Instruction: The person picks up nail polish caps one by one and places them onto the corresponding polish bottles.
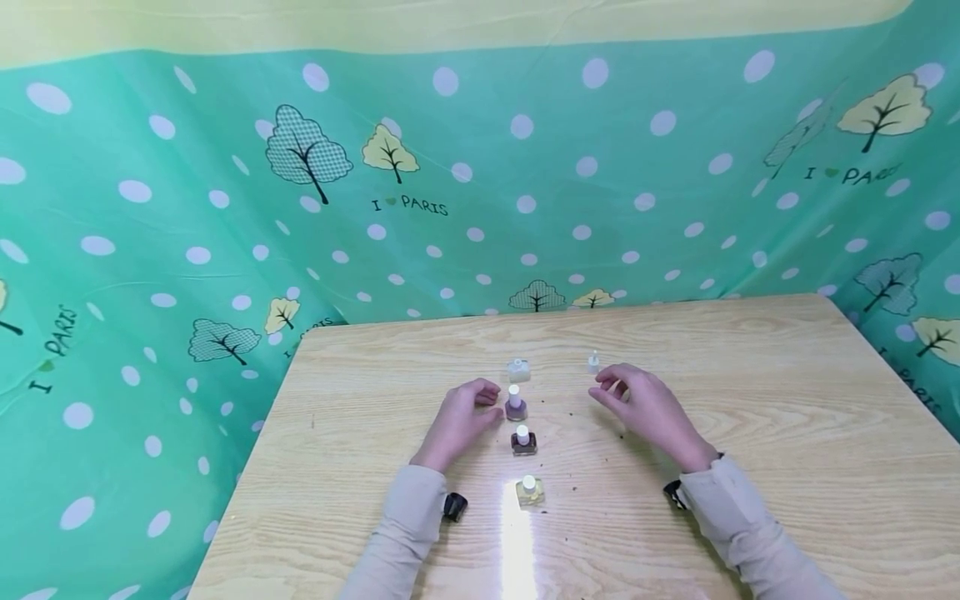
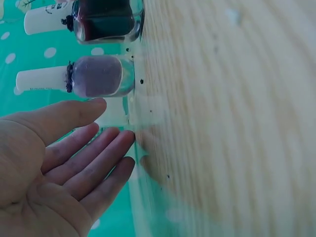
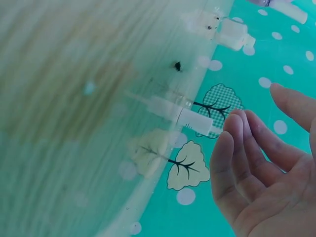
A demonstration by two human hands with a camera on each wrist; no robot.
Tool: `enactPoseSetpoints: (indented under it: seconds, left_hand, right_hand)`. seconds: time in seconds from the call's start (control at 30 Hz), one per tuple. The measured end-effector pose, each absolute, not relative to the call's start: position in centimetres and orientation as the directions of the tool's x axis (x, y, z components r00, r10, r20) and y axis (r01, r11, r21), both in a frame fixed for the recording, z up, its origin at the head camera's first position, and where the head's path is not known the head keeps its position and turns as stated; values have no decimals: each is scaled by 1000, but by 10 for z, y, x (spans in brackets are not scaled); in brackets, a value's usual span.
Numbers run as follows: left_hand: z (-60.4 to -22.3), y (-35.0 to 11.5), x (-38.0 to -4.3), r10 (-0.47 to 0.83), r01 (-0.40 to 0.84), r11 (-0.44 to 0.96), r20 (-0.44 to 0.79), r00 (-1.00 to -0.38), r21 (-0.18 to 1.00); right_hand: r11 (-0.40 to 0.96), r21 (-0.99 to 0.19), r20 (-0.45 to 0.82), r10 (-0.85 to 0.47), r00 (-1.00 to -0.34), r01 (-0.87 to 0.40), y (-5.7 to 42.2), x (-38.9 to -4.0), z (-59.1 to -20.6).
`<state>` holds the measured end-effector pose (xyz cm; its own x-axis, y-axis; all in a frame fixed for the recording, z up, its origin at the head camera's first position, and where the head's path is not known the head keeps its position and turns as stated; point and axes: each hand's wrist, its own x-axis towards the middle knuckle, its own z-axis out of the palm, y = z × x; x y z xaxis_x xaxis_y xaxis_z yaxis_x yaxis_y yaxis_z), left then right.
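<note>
In the head view, a purple nail polish bottle (image 1: 516, 409) with a white cap stands just right of my left hand (image 1: 461, 421). That hand's fingers are loosely bent and hold nothing; its thumb tip (image 2: 98, 103) is close to the bottle in the left wrist view. Behind the purple bottle stands a clear, uncapped bottle (image 1: 518, 372). My right hand (image 1: 645, 406) hovers with relaxed fingers, holding nothing, near a small white cap (image 1: 593, 363) that stands with a thin tip pointing up. In the right wrist view the cap (image 3: 195, 120) is apart from the fingertips.
Nearer me, a dark nail polish bottle (image 1: 523, 442) and a pale yellow bottle (image 1: 529, 492) continue the row, both white-capped. Small dark specks dot the wooden table (image 1: 337, 483). A green dotted curtain (image 1: 420, 183) hangs behind. Black wrist devices (image 1: 454, 507) sit below the sleeves.
</note>
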<state>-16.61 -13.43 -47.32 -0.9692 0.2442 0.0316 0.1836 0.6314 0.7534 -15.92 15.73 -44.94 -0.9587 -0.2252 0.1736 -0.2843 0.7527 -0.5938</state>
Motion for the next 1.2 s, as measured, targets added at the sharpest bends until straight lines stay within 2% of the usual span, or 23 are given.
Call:
enactPoseSetpoints:
  seconds: [0.6,1.2]
  left_hand:
    - [-473,-131,-183,225,203,647,70,-972,735]
    - [-473,-121,-201,212,173,673,37,-977,719]
  right_hand:
    - [768,-608,111,-170,-979,-202,163,-185,-454]
    - [728,-669,35,-170,-985,-149,162,-206,-459]
